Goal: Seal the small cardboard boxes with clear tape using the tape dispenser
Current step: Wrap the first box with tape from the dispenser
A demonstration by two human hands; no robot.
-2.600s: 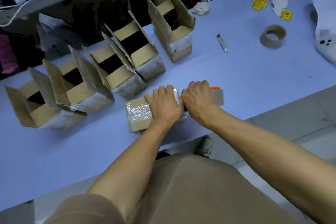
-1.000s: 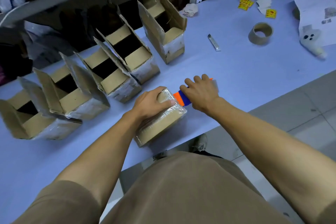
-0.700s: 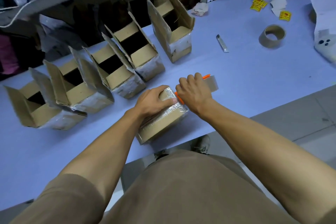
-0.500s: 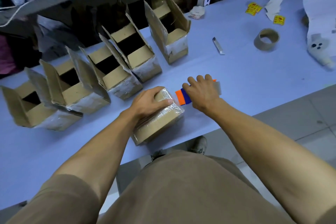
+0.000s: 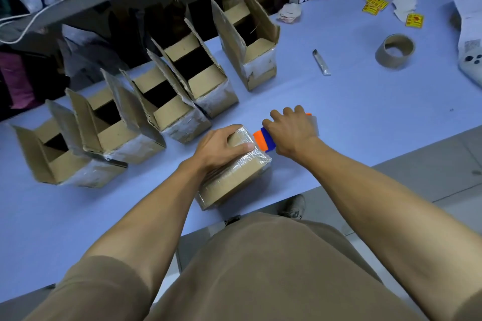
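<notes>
A small closed cardboard box [image 5: 234, 180] lies near the table's front edge, its far end wrapped in clear tape. My left hand [image 5: 221, 148] rests on top of it, with the fingers curled over the far edge and the thumb along the taped end. My right hand [image 5: 292, 133] grips the orange and blue tape dispenser [image 5: 264, 139], whose head sits against the box's taped right corner. Most of the dispenser is hidden under my hand.
Several open cardboard boxes [image 5: 182, 101] stand in a diagonal row behind, flaps up. On the blue table [image 5: 365, 112] lie a box cutter [image 5: 321, 62], an empty tape core [image 5: 395, 51], yellow stickers [image 5: 374, 4] and papers [image 5: 469, 21]. A shelf edge runs along the back.
The box has been turned from lying sideways to pointing away from me. My left hand shifted to its far end, and the dispenser now meets the right corner.
</notes>
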